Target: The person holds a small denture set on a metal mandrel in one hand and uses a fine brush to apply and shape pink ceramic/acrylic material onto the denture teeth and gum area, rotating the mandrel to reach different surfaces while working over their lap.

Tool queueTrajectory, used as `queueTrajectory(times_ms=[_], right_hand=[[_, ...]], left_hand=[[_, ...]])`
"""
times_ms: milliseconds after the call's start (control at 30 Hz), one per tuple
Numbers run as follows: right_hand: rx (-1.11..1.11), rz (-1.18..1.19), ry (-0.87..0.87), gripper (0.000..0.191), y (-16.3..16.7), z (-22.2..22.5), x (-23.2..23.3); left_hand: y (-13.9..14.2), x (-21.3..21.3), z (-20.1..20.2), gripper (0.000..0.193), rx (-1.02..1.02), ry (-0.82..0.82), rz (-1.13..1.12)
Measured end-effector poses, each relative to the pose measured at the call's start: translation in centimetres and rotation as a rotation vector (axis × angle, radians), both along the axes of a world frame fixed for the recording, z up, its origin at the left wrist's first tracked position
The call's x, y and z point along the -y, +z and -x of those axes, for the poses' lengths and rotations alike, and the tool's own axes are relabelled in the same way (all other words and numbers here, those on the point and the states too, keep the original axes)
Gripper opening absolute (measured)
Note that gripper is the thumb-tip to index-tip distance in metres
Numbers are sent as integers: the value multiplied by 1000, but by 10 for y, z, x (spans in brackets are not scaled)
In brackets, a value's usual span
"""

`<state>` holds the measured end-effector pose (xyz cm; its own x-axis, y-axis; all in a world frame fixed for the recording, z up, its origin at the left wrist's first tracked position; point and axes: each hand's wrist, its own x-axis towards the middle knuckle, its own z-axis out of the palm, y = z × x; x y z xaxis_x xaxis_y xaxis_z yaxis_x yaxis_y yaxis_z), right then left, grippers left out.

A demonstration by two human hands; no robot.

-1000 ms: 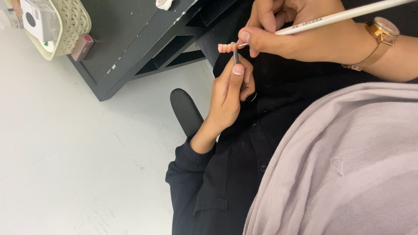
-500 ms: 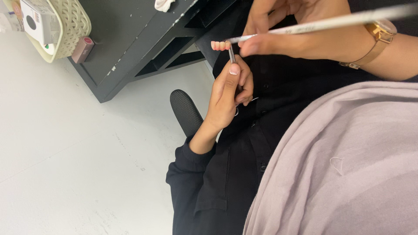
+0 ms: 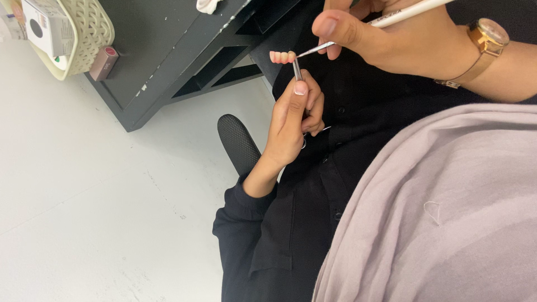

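My left hand [image 3: 291,123], in a black sleeve, pinches a thin metal holder [image 3: 297,70] upright. On its tip sits a small row of pinkish tooth-shaped pieces [image 3: 281,56]. My right hand [image 3: 386,39], with a gold wristwatch [image 3: 488,36], grips a long white brush [image 3: 403,14]. The brush's fine metal-ferruled tip touches the right end of the tooth row. Both hands hover in front of my black buttoned shirt.
A black desk [image 3: 162,50] with open shelves stands at the top. A cream woven basket [image 3: 89,33] holding a box and a small brown tube [image 3: 104,62] lie at its left end. A black chair armrest [image 3: 238,142] sits below, over a white floor [image 3: 84,196]. Lilac cloth [image 3: 447,223] fills the lower right.
My right hand has shifted slightly up and left, with the brush tip staying at the tooth row. My left hand holds nearly still.
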<state>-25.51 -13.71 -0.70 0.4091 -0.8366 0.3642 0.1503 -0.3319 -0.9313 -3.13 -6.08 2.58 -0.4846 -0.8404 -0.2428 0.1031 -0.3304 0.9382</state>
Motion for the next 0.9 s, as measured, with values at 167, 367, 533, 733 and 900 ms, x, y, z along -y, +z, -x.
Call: queueTrajectory(times_ms=[167, 367, 533, 733, 900], right_hand=[[-23, -24, -17, 28, 5, -1, -1], [-29, -4, -30, 22, 2, 0, 0], [-23, 84, -29, 21, -2, 3, 0], [-8, 16, -13, 23, -1, 1, 1], [12, 16, 0, 26, 2, 0, 1]], left_hand=[[1, 0, 1, 41, 0, 3, -13], [2, 1, 1, 41, 9, -7, 10], [2, 1, 1, 41, 10, -8, 14], [1, 1, 2, 41, 9, -3, 21], [1, 2, 2, 41, 12, -5, 19]])
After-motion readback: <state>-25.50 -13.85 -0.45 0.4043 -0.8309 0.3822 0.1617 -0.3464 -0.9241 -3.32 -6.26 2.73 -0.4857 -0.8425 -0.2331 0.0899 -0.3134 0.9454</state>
